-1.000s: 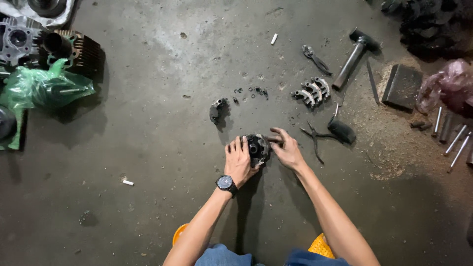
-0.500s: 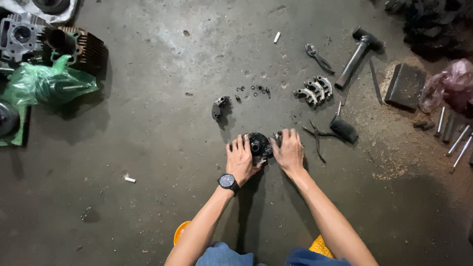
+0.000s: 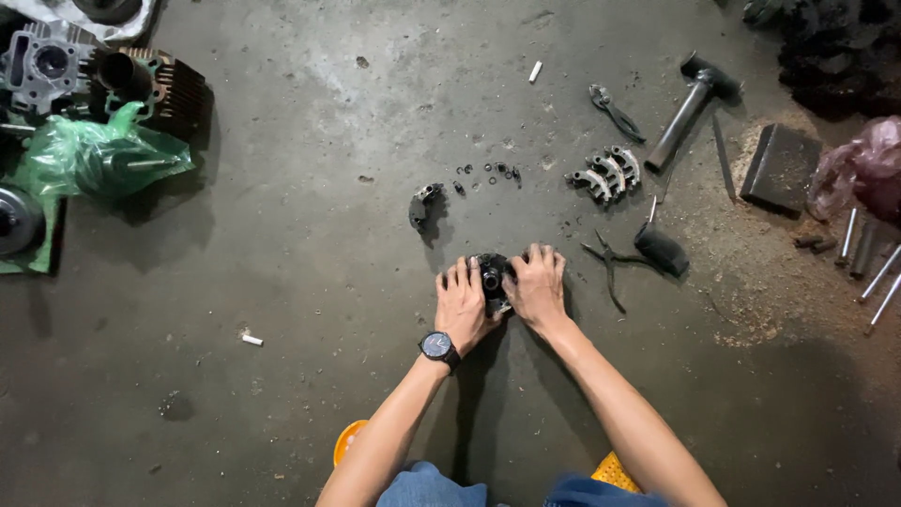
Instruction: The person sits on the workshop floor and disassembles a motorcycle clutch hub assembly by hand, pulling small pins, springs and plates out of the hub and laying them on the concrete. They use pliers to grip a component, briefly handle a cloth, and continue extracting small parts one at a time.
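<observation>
The round black metal part (image 3: 492,275) sits on the grey concrete floor (image 3: 310,244), low in the middle of the view, gripped from both sides. The left hand (image 3: 465,305), with a dark wristwatch (image 3: 438,346) on its wrist, clasps the part's left side with fingers spread over it; the right hand (image 3: 537,286) clasps the right side, fingers curled over the top edge. Both hands press against the part, which shows only in the gap between them.

Just beyond the hands lies a small dark curved piece (image 3: 424,206), and near it a scatter of tiny rings and clips (image 3: 488,173). Farther right, a cluster of grey toothed metal shoes (image 3: 606,174) rests beside a hammer (image 3: 687,105) with a metal handle. Pliers (image 3: 615,110) lie above that cluster, and a second pair of pliers (image 3: 608,265) lies close to the right hand, next to a dark wedge-shaped block (image 3: 662,250).

At the far left, a green plastic bag (image 3: 94,160) is bunched up; something long shows through it, though what it holds cannot be told. Behind it stand a finned engine cylinder (image 3: 160,84) and a grey engine casting (image 3: 42,66). At the right edge a pink plastic bag (image 3: 868,174) sits crumpled, its contents hidden, with several metal rods (image 3: 868,253) lying beside it and a dark flat slab (image 3: 779,164) near sawdust.
</observation>
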